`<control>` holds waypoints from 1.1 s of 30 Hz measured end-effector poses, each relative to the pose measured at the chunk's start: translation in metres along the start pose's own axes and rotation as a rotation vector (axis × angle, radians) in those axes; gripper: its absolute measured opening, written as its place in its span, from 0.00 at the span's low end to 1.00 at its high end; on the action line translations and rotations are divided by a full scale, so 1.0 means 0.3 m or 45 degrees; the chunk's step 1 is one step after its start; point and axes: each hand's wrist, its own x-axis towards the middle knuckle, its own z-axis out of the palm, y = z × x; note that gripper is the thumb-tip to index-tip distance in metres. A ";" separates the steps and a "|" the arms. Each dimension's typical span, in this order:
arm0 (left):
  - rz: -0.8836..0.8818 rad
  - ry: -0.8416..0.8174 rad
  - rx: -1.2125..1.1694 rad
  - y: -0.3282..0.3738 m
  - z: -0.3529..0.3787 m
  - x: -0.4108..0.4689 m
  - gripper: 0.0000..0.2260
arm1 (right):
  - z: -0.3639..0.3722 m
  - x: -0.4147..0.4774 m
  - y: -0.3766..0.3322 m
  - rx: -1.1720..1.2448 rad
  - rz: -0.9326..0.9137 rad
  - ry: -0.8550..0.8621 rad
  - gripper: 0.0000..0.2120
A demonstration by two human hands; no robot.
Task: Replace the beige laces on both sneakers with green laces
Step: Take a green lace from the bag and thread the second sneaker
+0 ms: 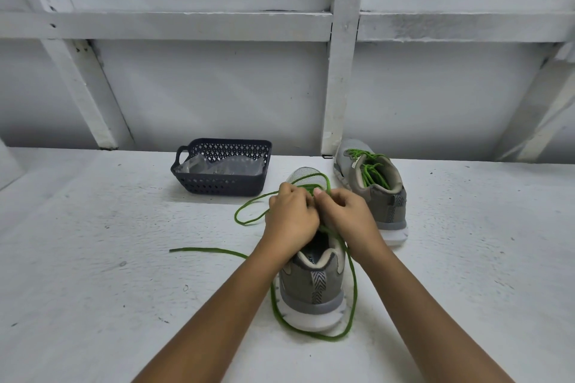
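A dark plastic basket (221,166) with perforated walls and a loop handle on its left end sits near the far edge of the rough white tabletop (93,258). Crumpled clear plastic bags (217,166) lie inside it.

Both hands, the left hand (291,214) and right hand (348,211), cover the near sneaker's (312,283) eyelets, so where the green lace (353,286) threads is hidden. Fingertips curl under, out of sight. Whatever lies in the dark basket (222,186) is a crinkled clear wrapper, contents unreadable. The forearms run off the bottom edge.
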 end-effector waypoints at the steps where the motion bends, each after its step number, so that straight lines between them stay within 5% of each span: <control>1: 0.014 0.028 -0.036 0.002 -0.001 -0.004 0.07 | 0.002 -0.001 -0.004 0.040 0.018 0.022 0.16; 6: 0.136 0.324 -0.316 0.001 -0.020 -0.025 0.02 | 0.009 -0.003 -0.008 0.129 0.080 0.076 0.17; 11: -0.046 0.260 -1.615 -0.028 -0.141 -0.033 0.09 | 0.007 -0.002 0.003 0.171 0.122 0.087 0.16; 14: -0.066 0.411 -1.777 -0.101 -0.238 -0.016 0.10 | 0.009 0.001 0.009 0.136 0.108 0.087 0.19; 19: -0.327 0.600 -0.889 -0.194 -0.326 0.012 0.07 | 0.012 0.004 0.015 0.130 0.102 0.110 0.18; 24: -0.003 0.475 0.342 -0.121 -0.226 -0.024 0.16 | 0.012 0.001 0.015 0.100 0.077 0.134 0.17; 28: 0.398 0.416 0.498 -0.027 -0.125 -0.034 0.14 | 0.012 -0.004 0.009 0.106 0.072 0.125 0.16; 33: 0.381 0.195 0.665 0.000 -0.039 -0.008 0.11 | 0.008 -0.012 0.004 0.127 0.064 0.112 0.16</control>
